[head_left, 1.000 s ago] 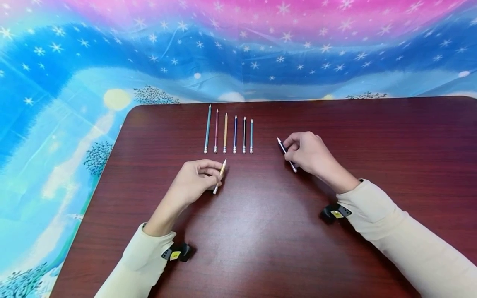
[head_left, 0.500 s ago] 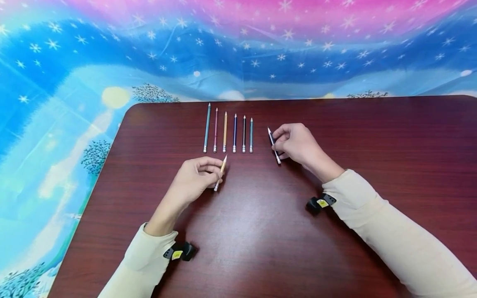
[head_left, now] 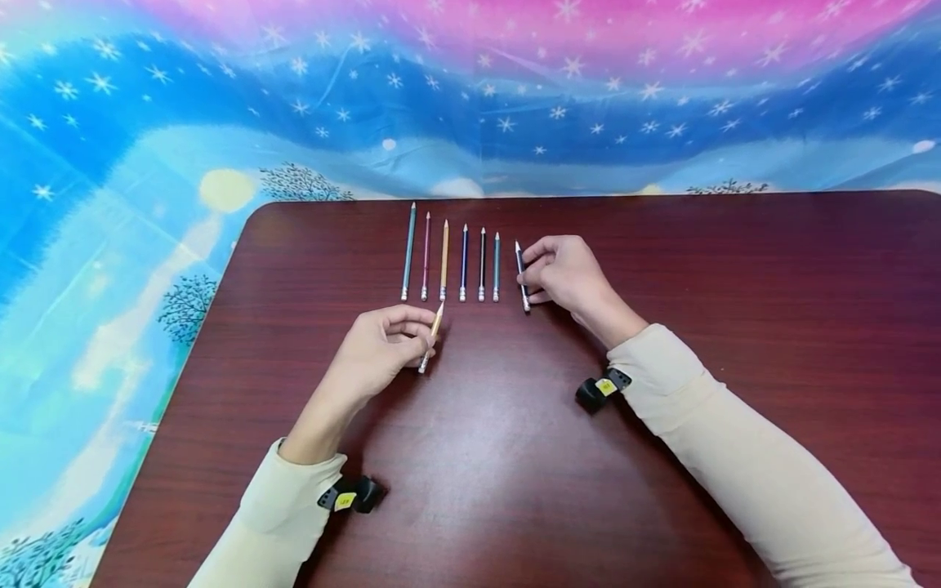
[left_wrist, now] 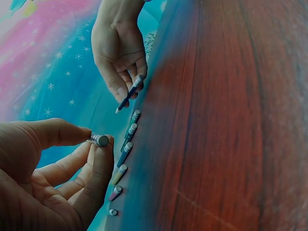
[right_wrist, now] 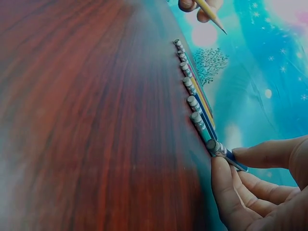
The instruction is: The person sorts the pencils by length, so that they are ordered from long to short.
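My left hand (head_left: 376,349) pinches a short yellow pencil (head_left: 434,331) between thumb and fingers, its sharpened tip pointing away from me. In the left wrist view, that pencil's eraser end (left_wrist: 100,140) faces the camera. Just right of a row of pencils, my right hand (head_left: 569,273) pinches a dark blue pencil (head_left: 523,278), slightly tilted, tip away from me. The row runs from a long light-blue pencil (head_left: 408,251) through a magenta pencil (head_left: 426,257), a yellow pencil (head_left: 444,260), a blue pencil (head_left: 464,261) and a black pencil (head_left: 482,263) to a short teal pencil (head_left: 496,266).
The pencils lie on a dark red-brown wooden table (head_left: 470,457), their eraser ends lined up toward me. Behind the table's far edge hangs a blue and pink cloth (head_left: 412,106) with snowflakes. Each wrist carries a small black camera (head_left: 591,394).
My right hand has moved left and away from me with the dark blue pencil, which now stands closer to the row's right end and more upright in line. My left hand has barely shifted.
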### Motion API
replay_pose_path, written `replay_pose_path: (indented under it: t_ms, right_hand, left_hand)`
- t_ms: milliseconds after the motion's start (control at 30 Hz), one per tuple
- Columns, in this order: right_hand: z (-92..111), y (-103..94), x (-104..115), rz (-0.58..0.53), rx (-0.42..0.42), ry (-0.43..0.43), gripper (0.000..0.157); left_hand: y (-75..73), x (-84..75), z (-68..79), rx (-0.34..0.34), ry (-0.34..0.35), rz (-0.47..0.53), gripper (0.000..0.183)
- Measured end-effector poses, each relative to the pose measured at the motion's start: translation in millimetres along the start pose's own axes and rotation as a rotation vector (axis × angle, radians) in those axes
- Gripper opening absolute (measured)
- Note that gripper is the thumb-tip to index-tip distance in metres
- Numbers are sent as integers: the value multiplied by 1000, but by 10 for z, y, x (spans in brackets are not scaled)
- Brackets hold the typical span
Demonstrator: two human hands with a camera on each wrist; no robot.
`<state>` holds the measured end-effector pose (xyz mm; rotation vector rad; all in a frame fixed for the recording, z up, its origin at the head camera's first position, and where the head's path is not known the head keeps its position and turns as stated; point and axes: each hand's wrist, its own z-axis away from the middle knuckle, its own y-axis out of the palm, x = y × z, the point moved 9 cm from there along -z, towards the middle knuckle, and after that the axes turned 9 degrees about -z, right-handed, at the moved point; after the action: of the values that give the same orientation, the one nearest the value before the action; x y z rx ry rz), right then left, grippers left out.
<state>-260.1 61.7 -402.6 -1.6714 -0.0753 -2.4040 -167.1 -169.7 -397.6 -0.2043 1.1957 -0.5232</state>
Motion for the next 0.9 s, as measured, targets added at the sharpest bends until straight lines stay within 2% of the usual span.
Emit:
replay_pose_path:
  t_ms: [400,700,900]
  right_hand:
    - [-125,72,0,-42,-90,46,26]
    - [-164,113,63,48,-158,22,19]
    - [-158,127,78,92,-158,18,18]
  left_hand:
    - [-45,-3,9,3,-1,-17,32]
    - [-35,-25,21,18,-1,4,31]
    - [-28,-31,25,20,-3,3,31]
